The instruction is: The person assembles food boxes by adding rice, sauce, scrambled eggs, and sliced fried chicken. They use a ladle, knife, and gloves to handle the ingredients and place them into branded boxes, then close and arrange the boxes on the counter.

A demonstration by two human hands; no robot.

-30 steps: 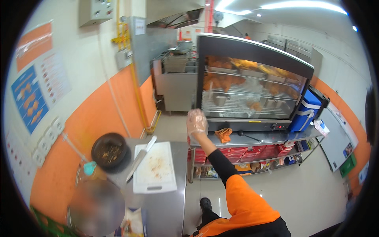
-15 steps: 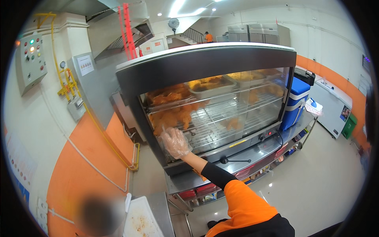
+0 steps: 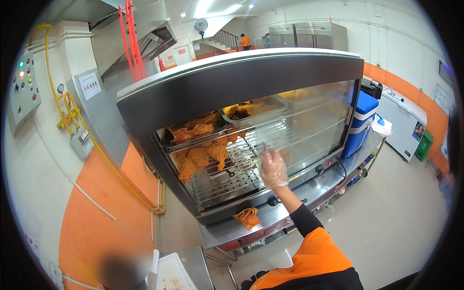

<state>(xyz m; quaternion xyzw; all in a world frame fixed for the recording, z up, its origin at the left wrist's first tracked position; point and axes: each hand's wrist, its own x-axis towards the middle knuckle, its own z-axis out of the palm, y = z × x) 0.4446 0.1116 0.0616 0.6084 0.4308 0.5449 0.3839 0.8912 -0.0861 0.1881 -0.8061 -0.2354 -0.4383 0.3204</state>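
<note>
My right hand (image 3: 274, 169), in a clear plastic glove, is at the left edge of a sliding glass door (image 3: 316, 128), its fingers curled on the door's grip. The door covers the right half of a dark-framed food warming cabinet (image 3: 232, 77); the left half stands uncovered. Inside there, several pieces of fried chicken (image 3: 198, 157) lie on a wire rack (image 3: 241, 157). Above them are more pieces in a dark tray (image 3: 166, 137) and a metal pan (image 3: 278, 105) of food. My left hand is out of the picture.
An orange cloth (image 3: 248, 217) lies on the steel table (image 3: 220, 233) below the cabinet, near a black-handled tool (image 3: 274, 201). A blue cooler box (image 3: 360, 123) stands at the right. A white cutting board (image 3: 171, 273) with a knife (image 3: 153, 268) is at lower left.
My right hand has moved rightward from the cabinet's left side, and the glass door has slid open with it. The chicken on the left now shows without glass before it.
</note>
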